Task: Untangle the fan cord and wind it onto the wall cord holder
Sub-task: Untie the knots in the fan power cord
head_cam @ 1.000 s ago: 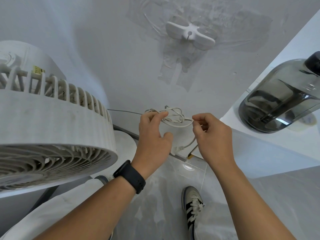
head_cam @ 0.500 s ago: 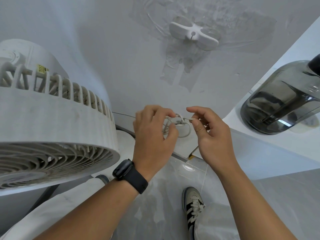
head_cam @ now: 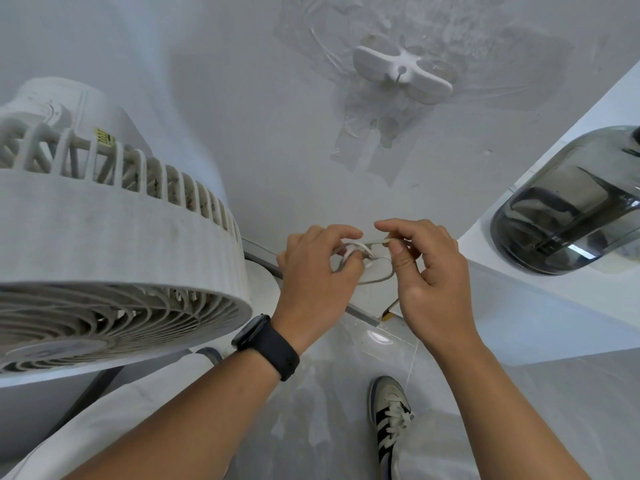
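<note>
The tangled white cord (head_cam: 367,261) hung in the air between my hands, in front of the wall, its knot bunched against my left fingers and one loop sagging below. My left hand (head_cam: 317,271) gripped the knot, fingers curled round it. My right hand (head_cam: 429,271) pinched a strand of the cord between thumb and forefinger. The white cord holder (head_cam: 403,72) sat higher on the wall, bare of cord. The white fan (head_cam: 114,258) stood to my left, a smoky glass jug (head_cam: 568,216) on the ledge to my right.
</note>
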